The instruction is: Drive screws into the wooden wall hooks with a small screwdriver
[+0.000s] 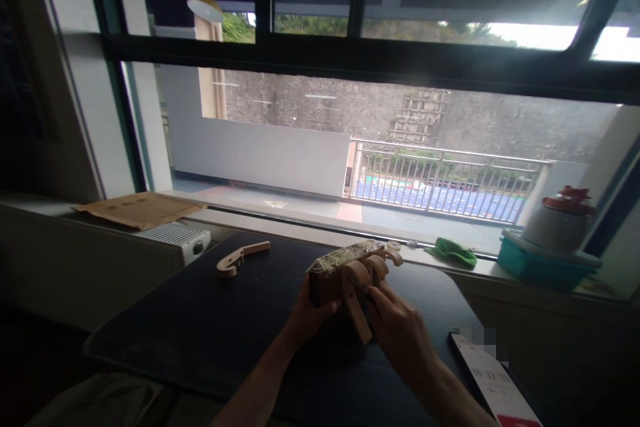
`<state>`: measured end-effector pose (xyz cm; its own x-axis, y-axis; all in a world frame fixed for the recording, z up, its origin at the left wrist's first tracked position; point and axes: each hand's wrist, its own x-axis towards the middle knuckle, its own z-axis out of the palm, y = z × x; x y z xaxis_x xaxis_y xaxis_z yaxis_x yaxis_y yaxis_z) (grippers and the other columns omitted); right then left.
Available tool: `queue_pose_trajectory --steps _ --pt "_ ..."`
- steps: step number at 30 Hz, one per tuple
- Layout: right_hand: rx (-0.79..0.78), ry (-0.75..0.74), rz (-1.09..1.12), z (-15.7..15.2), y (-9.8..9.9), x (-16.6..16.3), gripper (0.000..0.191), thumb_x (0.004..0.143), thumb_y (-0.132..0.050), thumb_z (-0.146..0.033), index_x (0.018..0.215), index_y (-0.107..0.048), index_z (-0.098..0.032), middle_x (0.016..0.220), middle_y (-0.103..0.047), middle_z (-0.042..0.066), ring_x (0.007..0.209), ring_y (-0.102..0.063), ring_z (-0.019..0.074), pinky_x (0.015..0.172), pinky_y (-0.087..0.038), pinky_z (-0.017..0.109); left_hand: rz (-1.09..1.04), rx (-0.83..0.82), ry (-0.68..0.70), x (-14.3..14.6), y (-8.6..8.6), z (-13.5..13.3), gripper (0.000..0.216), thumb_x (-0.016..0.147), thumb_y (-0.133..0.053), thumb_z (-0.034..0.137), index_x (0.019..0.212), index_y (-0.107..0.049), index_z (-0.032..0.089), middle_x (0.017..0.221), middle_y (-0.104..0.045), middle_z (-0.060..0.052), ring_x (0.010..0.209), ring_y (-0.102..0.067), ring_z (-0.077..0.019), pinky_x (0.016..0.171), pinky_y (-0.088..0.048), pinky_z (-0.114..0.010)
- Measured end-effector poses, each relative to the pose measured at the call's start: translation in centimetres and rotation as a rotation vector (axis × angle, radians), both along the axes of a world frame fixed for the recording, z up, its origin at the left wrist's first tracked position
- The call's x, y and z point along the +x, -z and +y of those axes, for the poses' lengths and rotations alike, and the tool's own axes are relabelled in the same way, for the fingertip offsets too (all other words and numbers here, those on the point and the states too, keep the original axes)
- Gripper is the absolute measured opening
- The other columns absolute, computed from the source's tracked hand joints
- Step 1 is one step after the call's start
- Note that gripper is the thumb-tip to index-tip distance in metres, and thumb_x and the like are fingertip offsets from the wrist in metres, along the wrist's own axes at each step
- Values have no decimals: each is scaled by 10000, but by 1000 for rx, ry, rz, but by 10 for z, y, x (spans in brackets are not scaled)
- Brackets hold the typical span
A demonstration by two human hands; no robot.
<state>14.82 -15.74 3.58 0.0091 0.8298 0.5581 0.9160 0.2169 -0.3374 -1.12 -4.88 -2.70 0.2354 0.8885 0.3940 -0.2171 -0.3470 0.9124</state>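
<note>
My left hand [309,313] is closed around the near left end of a brown box-like body [326,288] whose top is covered with pale, straw-like stuff. Several curved wooden pieces [356,273] stand along its right side, the nearest with a straight leg slanting down towards me. My right hand [397,320] is closed against that side, just right of the slanting leg. Its fingertips are partly hidden, so what they pinch cannot be made out. Apart from these, a loose hooked wooden piece [233,261] with small pins lies on the dark table [190,327].
A phone [493,380] showing a timer lies at the table's right edge. On the windowsill are a brown paper envelope [143,209], a green cloth [451,251] and a teal box [543,267] with a white, red-topped container [560,220] on it. A white slatted appliance [180,240] stands left.
</note>
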Motion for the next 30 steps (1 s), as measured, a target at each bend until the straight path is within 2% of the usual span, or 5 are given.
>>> queue_pose_trajectory --steps 6,16,19,25,30 --pt "-255 -13 596 2 -8 4 362 854 -472 -406 900 -707 -134 716 -682 48 698 -629 194 588 -440 242 26 -14 7 -1 4 3 639 578 -749 232 1142 -461 145 1075 -635 -92 1036 -580 -289 898 -469 -406" --pt "-74 83 -278 -5 -6 -3 201 871 -443 -141 943 -631 -148 850 -645 68 684 -611 175 526 -336 243 17 -16 -7 0 4 3 656 560 -768 248 1142 -484 147 1074 -642 -92 1033 -585 -297 895 -472 -408" --pt "-70 97 -191 0 -4 -5 220 889 -425 -193 878 -639 -143 803 -642 65 669 -603 175 537 -337 249 8 -24 -10 0 2 2 658 560 -767 249 1142 -479 144 1088 -634 -96 1050 -574 -298 909 -462 -411" --pt "-300 -30 467 5 -6 4 418 872 -421 -445 813 -701 -141 608 -607 16 600 -560 154 512 -358 229 -9 -64 41 0 2 3 689 573 -771 258 1176 -458 144 1101 -630 -101 1062 -571 -304 904 -468 -417" --pt "-225 58 137 -2 -9 7 328 888 -419 -374 833 -683 -188 708 -639 29 652 -584 165 562 -359 246 -8 -53 39 1 6 3 733 565 -780 255 1212 -445 167 1119 -627 -92 1084 -563 -308 929 -456 -433"
